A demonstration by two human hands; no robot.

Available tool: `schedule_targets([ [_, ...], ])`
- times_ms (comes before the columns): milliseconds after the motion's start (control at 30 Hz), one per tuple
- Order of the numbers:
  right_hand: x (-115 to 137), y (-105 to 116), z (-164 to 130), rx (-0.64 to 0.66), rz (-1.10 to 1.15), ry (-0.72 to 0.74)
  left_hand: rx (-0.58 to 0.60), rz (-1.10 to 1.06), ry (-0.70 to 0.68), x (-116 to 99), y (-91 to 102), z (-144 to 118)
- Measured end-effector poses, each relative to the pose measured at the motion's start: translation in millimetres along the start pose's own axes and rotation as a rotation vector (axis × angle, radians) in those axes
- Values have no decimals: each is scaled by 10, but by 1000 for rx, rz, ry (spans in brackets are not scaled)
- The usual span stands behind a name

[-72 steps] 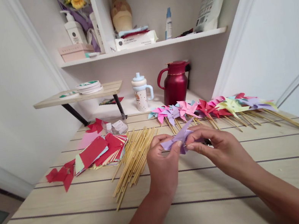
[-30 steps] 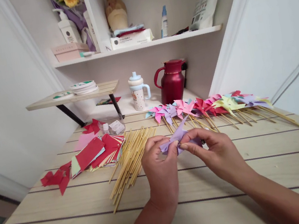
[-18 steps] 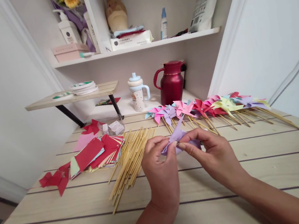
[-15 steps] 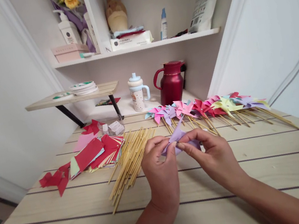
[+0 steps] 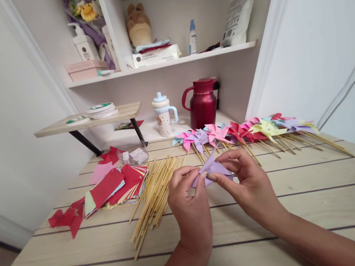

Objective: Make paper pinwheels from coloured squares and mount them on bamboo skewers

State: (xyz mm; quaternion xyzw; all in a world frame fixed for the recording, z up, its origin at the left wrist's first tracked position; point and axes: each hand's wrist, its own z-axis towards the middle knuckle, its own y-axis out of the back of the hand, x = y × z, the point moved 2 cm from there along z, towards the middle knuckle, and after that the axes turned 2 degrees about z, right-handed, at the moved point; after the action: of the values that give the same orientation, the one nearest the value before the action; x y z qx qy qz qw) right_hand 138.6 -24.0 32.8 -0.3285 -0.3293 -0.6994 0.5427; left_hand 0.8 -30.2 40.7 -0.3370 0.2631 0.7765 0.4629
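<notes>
Both grips, left hand (image 5: 190, 204) and right hand (image 5: 248, 184), pinching lilac paper pinwheel (image 5: 212, 170) above tabletop (image 5: 313, 200), just right of bamboo sticks (image 5: 153, 192); flaps now folded tighter than a second ago.

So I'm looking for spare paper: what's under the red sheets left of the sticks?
Under the red sheets, edges of green and yellowish paper peek out. How many lie beneath is covered. The bamboo sticks lie alongside.

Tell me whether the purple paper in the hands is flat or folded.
Folded: the purple paper shows creased flaps and a raised point, pinched between left hand and right hand above the table.
</notes>
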Motion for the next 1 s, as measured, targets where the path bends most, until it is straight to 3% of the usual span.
schedule_targets([
  [1000, -93, -4, 5, -29, -154, 22, 4, 94, -95, 93, -3, 13],
])
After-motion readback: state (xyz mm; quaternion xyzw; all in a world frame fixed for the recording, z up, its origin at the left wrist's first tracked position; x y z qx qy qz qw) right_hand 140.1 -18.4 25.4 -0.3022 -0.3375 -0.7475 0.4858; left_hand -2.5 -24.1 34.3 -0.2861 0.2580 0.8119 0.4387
